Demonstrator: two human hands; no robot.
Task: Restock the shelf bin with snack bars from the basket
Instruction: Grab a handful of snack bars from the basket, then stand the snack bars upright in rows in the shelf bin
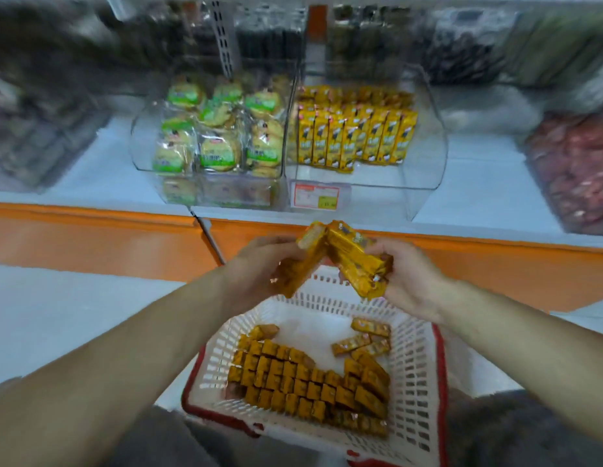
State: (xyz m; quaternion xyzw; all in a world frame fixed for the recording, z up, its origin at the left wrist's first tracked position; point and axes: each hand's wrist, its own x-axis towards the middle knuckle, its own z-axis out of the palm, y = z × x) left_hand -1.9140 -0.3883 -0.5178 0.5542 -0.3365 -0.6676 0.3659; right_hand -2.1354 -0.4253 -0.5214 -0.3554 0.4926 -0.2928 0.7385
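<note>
Both hands are raised over the white basket (418, 372), each closed around yellow snack bars. The left hand (256, 264) grips a bundle (301, 261) angled up to the right; the right hand (411, 274) grips another (355, 261) angled up to the left, the bundles' tops touching between the fingers. Beyond the fingertips stands the clear shelf bin (424, 156), part-filled with upright bars (354, 136). Below the hands, more bars (303, 382) lie in the basket.

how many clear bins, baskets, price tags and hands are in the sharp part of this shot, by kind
clear bin of green-labelled snack packs: 1
clear bin of yellow snack bars: 1
white basket: 1
price tag: 1
hands, left hand and right hand, each gripping yellow bars: 2
total: 6
</note>
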